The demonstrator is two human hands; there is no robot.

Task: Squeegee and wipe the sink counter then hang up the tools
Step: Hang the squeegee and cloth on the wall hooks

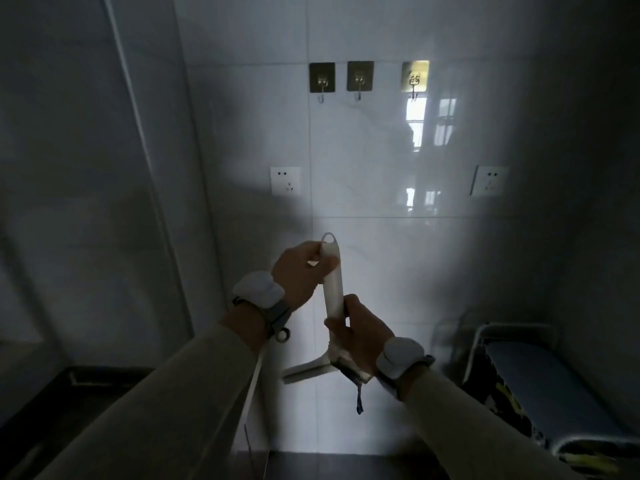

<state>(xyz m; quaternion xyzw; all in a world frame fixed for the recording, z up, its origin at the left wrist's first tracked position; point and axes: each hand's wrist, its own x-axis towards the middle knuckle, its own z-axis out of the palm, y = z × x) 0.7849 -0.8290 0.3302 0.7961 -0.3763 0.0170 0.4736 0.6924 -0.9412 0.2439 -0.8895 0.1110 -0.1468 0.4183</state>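
Observation:
A white squeegee (333, 289) stands upright in front of the tiled wall, hanging loop at the top and blade at the bottom. My left hand (300, 271) pinches the top of its handle just under the loop. My right hand (360, 336) grips the lower handle above the blade, and a dark cloth (356, 382) with a dangling loop is bunched under that same hand. Three adhesive wall hooks hang above: left hook (322, 79), middle hook (360, 77) and right hook (415, 77), all bare.
Two wall sockets (285, 181) (489, 180) sit at mid-height on the tiles. A dish rack (540, 382) with a blue item stands at the lower right. The dark counter (339, 465) runs along the bottom. A white door frame (145, 168) is on the left.

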